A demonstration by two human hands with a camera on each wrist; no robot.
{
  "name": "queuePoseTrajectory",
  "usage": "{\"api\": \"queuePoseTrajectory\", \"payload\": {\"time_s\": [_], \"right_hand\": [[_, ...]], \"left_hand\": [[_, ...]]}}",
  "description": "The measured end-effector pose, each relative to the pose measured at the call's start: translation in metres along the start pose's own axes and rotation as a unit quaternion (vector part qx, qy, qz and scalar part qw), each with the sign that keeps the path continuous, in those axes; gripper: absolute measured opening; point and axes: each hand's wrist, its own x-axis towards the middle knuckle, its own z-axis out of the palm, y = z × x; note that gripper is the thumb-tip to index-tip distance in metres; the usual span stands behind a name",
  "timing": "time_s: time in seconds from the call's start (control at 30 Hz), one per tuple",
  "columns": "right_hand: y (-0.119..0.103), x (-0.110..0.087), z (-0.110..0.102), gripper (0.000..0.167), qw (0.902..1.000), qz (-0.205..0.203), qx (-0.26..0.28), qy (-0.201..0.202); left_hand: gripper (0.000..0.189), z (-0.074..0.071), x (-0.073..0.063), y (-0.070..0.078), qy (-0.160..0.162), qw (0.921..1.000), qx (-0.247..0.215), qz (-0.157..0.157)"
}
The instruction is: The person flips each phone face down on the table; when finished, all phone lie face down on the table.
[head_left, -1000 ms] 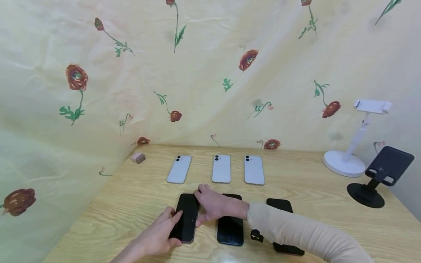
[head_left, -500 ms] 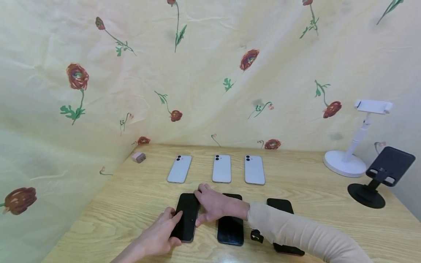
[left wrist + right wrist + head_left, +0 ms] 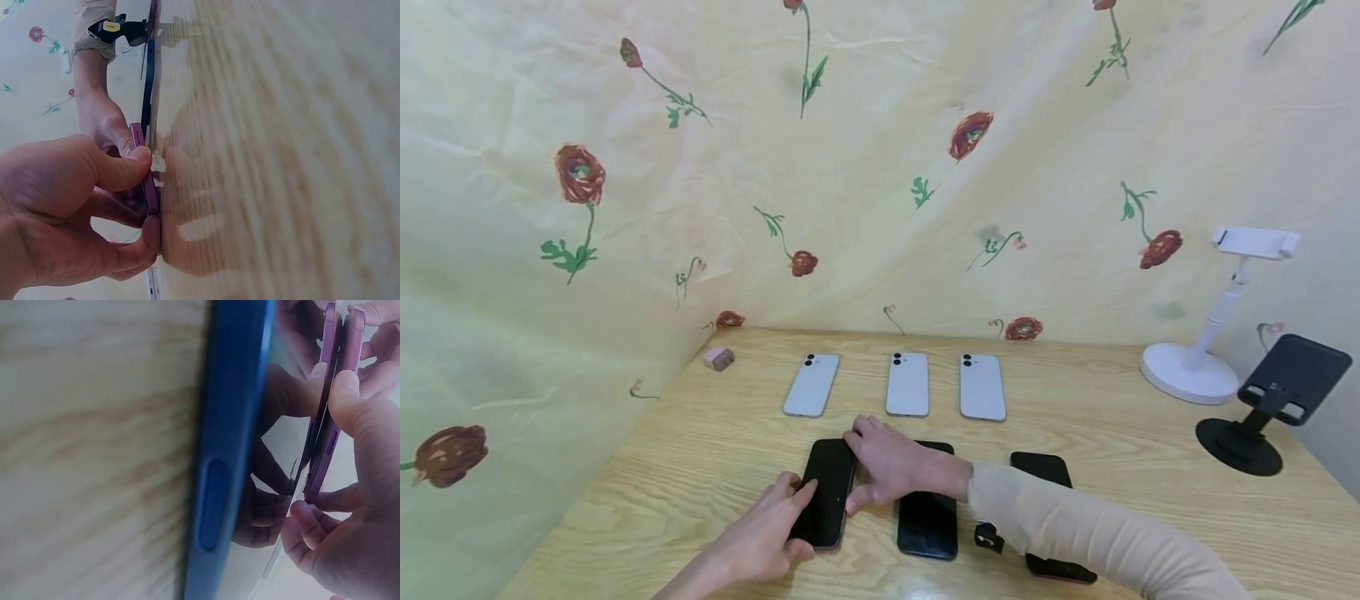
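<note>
A smartphone (image 3: 825, 498) with a black screen and a purple frame lies face up at the front left of the table. Along its left edge, my left hand (image 3: 760, 533) grips it by thumb and fingers; in the left wrist view the thumb (image 3: 122, 172) presses the purple side. My right hand (image 3: 887, 462) reaches across from the right and grips the opposite edge, fingers at the top corner and thumb lower down. The right wrist view shows this hand (image 3: 375, 481) on the purple frame, mirrored in a glossy surface.
A blue-framed phone (image 3: 927, 529) lies under my right wrist, and another dark phone (image 3: 1060, 569) is partly covered by the sleeve. Behind are three pale phones, one (image 3: 811, 386) at left. A charger plug (image 3: 718, 358), white stand (image 3: 1191, 371) and black stand (image 3: 1240, 446) sit farther out.
The head view has shifted very slightly. Both hands keep the same hold on the phone, which stays in its place.
</note>
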Motion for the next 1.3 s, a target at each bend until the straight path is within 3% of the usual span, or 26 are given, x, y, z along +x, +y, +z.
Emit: {"api": "queuePoseTrajectory", "payload": {"time_s": [0.27, 0.53, 0.8, 0.93, 1.07, 1.3], "right_hand": [[0.001, -0.001, -0.001, 0.093, 0.9998, -0.01, -0.011, 0.014], [0.0, 0.0, -0.007, 0.092, 0.9998, -0.001, -0.002, 0.019], [-0.005, 0.004, -0.014, 0.094, 0.9958, 0.01, 0.084, 0.033], [-0.007, 0.004, -0.015, 0.097, 0.9916, 0.022, 0.123, 0.032], [-0.008, 0.005, -0.017, 0.097, 0.9906, 0.026, 0.128, 0.041], [-0.012, 0.007, -0.014, 0.097, 0.9888, 0.036, 0.134, 0.055]], "left_hand": [[0.076, -0.001, -0.001, -0.001, 0.001, 0.9999, -0.013, 0.0], [0.081, -0.005, -0.004, -0.006, -0.016, 0.9985, -0.046, 0.027], [0.087, -0.011, -0.006, -0.009, -0.041, 0.9953, -0.079, 0.037], [0.084, -0.015, -0.003, -0.012, -0.049, 0.988, -0.137, 0.052], [0.082, -0.018, 0.002, -0.013, -0.04, 0.979, -0.19, 0.062], [0.082, -0.016, 0.003, -0.01, -0.004, 0.9845, -0.173, 0.03]]}}
